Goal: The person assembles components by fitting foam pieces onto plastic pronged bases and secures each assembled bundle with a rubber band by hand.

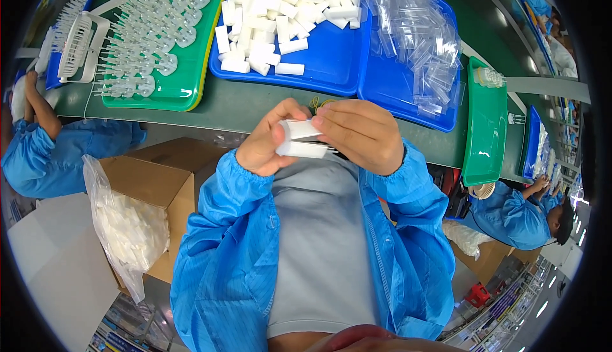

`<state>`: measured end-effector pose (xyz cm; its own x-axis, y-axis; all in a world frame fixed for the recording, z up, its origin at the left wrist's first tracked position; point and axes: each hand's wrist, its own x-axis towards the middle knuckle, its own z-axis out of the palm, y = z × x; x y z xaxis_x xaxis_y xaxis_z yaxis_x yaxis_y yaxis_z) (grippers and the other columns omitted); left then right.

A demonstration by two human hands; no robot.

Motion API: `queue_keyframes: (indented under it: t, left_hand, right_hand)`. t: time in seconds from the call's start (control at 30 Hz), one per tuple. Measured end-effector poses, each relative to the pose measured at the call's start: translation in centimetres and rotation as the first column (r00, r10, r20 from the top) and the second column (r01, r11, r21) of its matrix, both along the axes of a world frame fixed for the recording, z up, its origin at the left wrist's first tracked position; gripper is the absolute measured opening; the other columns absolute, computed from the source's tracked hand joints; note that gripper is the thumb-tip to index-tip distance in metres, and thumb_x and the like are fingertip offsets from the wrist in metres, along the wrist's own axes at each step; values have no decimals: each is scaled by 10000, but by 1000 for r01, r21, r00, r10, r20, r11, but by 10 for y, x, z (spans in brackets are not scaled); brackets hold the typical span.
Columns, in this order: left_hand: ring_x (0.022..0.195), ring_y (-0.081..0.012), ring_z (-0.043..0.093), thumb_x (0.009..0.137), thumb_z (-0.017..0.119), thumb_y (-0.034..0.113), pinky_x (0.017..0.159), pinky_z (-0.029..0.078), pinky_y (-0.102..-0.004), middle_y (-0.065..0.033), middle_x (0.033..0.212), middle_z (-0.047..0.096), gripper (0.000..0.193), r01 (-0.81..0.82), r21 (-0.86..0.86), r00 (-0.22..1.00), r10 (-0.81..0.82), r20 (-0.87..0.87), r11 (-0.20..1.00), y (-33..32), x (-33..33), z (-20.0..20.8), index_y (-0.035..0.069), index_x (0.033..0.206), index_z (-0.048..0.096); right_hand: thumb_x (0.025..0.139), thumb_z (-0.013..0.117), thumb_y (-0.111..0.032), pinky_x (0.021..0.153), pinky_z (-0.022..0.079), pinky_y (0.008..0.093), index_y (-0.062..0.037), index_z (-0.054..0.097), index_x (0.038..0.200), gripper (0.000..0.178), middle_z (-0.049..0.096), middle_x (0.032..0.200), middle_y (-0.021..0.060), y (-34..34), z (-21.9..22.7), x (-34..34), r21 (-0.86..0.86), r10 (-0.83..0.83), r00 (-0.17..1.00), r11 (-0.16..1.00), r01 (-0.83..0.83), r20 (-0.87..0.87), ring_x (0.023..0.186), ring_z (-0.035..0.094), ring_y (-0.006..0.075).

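Note:
In front of my chest, my left hand is closed around the left end of a small assembly with two white foam blocks. The upper foam block lies slightly apart from the lower foam block. A clear edge shows at their left end, and thin prongs stick out by the lower block's right end. My right hand is closed too, its thumb and fingertips on the upper block's right end. Its fingers hide part of that block.
Beyond my hands stand a green tray of clear pronged parts, a blue tray of foam blocks and a blue tray of clear sleeves. Right is another green tray. A carton stands left; co-workers sit both sides.

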<state>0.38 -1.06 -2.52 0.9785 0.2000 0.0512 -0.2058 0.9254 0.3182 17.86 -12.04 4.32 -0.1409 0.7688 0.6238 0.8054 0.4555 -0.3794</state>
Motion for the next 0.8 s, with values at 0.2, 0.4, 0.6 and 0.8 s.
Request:
queue_keyframes:
  t: [0.2,0.4,0.6,0.8]
  left_hand:
    - [906,-176,622,907,599,388,555,560,-252,-75,1133,509,416,-20,281,993,52,-106,960,3,0,11,58,1141,500]
    - [1026,-338,627,908,529,183,687,599,-335,-180,1324,478,553,16,267,978,40,-203,964,22,-17,15,23,1402,336]
    - [1096,-311,592,876,547,179,804,565,-350,-211,1365,448,659,-45,289,951,130,-281,956,28,-19,19,-4,1441,261]
    - [998,-229,576,828,619,181,677,514,-285,-142,1208,518,740,-128,348,931,234,-282,929,16,-12,16,17,1449,252]
  right_hand:
    - [701,740,-86,734,531,352,0,676,1015,332,675,942,106,-7,9,8,-52,34,996,998,-39,-82,872,654,264]
    - [737,725,-67,668,490,331,-35,690,951,219,669,870,89,-24,12,24,-247,-227,949,954,171,-220,746,629,252]
    - [771,712,-207,556,464,353,-112,688,855,129,598,710,43,-34,-17,10,-483,-311,943,812,327,116,614,597,254]
    - [791,692,-253,546,465,360,-111,675,865,161,609,713,51,-28,-40,-5,-452,-366,919,802,392,147,598,604,257]
